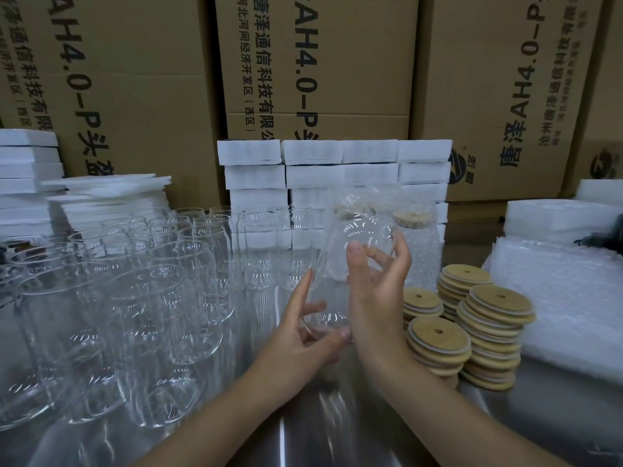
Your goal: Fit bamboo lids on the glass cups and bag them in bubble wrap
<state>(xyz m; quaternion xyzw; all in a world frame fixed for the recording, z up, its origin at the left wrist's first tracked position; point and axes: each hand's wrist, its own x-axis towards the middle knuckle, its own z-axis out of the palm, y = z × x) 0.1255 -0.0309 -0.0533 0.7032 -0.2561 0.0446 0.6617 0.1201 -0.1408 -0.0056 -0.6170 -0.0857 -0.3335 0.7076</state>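
One glass cup (357,237), clasped by left hand (305,332) and right hand (377,294); empty cups (161,298) crowd left, lid stacks (472,328) just right, foam blocks (337,170) behind.

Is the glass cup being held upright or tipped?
Tipped. The glass cup leans right, base at the left hand, upper wall in the right hand.

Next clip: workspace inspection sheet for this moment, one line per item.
Surface: metal table, reflective.
Job's things: tilted lidless glass cup in both hands; empty cups massed left; bamboo lids stacked right; bubble wrap piled far right; wrapped lidded cups behind.
Clutter: white foam blocks stacked; unclear dark object at right edge.
Hands: left hand grips the cup's base; right hand holds its side.
Cables: nothing seen.
Surroundings: printed cardboard boxes behind.
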